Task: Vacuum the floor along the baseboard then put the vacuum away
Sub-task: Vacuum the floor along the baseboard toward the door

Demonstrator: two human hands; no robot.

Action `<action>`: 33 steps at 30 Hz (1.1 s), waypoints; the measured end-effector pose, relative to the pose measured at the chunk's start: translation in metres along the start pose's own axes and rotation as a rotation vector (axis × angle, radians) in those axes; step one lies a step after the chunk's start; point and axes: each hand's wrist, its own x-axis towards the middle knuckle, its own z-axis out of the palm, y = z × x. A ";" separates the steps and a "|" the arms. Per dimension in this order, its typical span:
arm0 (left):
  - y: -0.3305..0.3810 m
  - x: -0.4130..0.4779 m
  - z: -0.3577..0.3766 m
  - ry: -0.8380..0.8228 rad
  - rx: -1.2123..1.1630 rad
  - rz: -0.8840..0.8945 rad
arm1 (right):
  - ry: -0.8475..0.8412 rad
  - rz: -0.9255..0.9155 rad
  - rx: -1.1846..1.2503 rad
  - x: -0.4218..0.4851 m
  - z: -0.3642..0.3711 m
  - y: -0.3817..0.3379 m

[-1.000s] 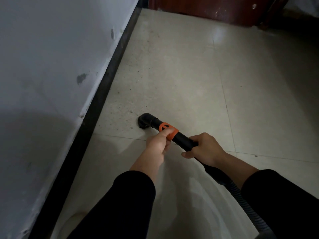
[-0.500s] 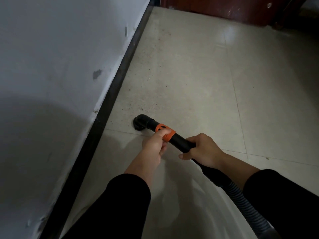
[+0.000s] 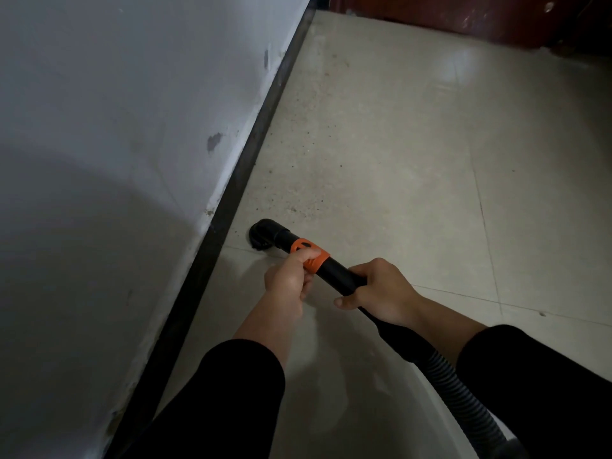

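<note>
A black vacuum wand (image 3: pixel 334 271) with an orange collar (image 3: pixel 309 255) lies low over the pale tiled floor (image 3: pixel 397 160). Its bent black nozzle (image 3: pixel 263 235) touches the floor close beside the dark baseboard (image 3: pixel 251 154). My left hand (image 3: pixel 289 279) grips the wand at the orange collar. My right hand (image 3: pixel 381 293) grips the black tube further back. A ribbed grey hose (image 3: pixel 463 402) runs from the wand toward the lower right corner. Dark specks of grit lie on the floor beyond the nozzle, along the baseboard.
A white wall (image 3: pixel 116 160) with chipped spots rises on the left above the baseboard. Dark red-brown wooden furniture (image 3: pixel 463 18) stands across the far end of the floor. Tiled floor spreads to the right.
The nozzle has slid left, from well out on the tile to close beside the baseboard. Both hands keep the same grip on the wand.
</note>
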 end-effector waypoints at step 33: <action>0.019 0.040 -0.037 -0.066 -0.051 0.076 | 0.170 -0.102 -0.131 0.037 0.043 -0.032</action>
